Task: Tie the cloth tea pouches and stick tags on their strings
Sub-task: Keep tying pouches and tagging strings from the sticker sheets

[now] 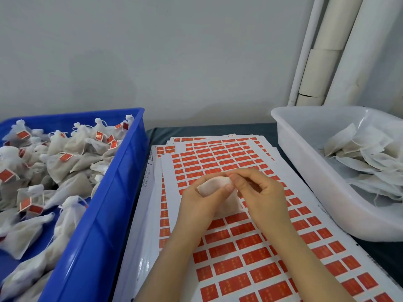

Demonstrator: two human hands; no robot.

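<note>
Both hands hold one white cloth tea pouch (pixel 212 185) above the sticker sheets. My left hand (pixel 200 203) cups the pouch from below and the left, thumb pressed on its front. My right hand (pixel 259 192) pinches the pouch's upper right edge with thumb and fingers. The pouch's string is hidden by the fingers. Sheets of orange-red tag stickers (pixel 250 253) lie stacked under the hands.
A blue crate (pixel 113 192) at the left holds several tied pouches with red tags (pixel 65 156). A translucent white tub (pixel 314 175) at the right holds flat, untied pouches (pixel 366 153). White pipes (pixel 327 51) stand against the wall at the back right.
</note>
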